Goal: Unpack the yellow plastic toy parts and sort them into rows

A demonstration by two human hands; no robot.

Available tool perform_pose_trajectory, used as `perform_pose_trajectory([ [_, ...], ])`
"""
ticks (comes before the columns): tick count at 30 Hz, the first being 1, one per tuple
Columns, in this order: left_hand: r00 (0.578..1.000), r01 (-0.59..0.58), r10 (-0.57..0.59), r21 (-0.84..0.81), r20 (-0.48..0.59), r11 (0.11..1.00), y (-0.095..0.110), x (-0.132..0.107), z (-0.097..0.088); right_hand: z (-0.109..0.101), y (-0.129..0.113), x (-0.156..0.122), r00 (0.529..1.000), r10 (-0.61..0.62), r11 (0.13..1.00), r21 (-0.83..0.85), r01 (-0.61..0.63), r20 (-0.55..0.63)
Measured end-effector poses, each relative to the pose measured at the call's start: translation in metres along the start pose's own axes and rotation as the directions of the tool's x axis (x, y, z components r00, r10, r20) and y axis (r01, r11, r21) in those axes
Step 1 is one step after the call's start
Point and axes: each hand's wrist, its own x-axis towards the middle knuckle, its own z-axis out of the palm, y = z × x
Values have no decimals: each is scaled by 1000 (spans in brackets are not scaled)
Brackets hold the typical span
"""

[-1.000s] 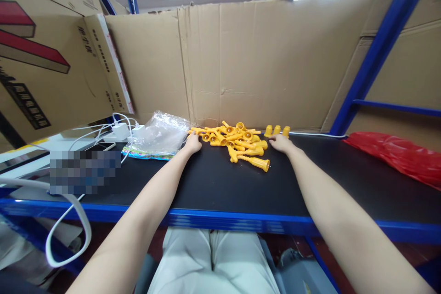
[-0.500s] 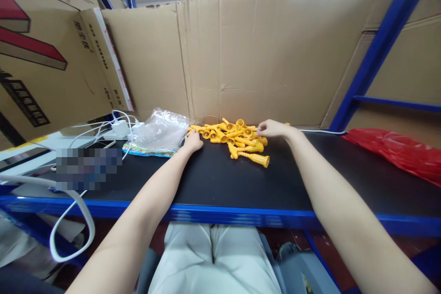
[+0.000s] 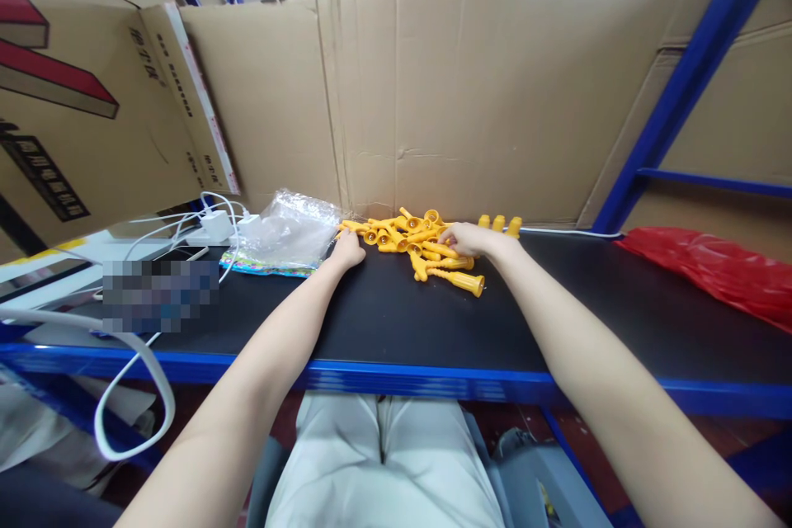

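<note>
Leftward over the heap of yellow parts has come the right hand, uncovering three upright yellow pieces beside its wrist. Its fingers are curled at the heap's right side; whether they grip anything, I cannot tell. The left hand stays at the heap's left end, its grip equally unclear. Behind stands a cardboard panel; black table stretches from the heap to the blue front edge. Both forearms run out of frame, and a pixelated patch masks something at left.
</note>
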Motion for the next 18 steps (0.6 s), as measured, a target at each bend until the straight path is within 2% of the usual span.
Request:
perform_pose_trajectory([
  [4,999,-41,40,-14,-16,999,-2,-2,0,-1,3,-1,997,-68,997,-32,68,-19],
  [8,974,-173,156,-92,-165,981,-2,-3,-8,-6,1,-3,988,-121,992,-44,118,-91],
  [11,905,-334,285,-112,-315,936,6,-5,-20,-12,-6,-5,962,-178,983,10,183,-205],
  [14,826,-466,381,-121,-416,876,22,-15,-35,-15,-19,-9,930,-232,954,121,275,-285],
  [16,790,-528,427,-134,-440,839,35,-25,-45,-15,-29,-11,905,-263,936,138,323,-334],
  [18,768,-578,480,-138,-424,804,48,-37,-52,-14,-38,-13,873,-300,932,79,355,-385],
])
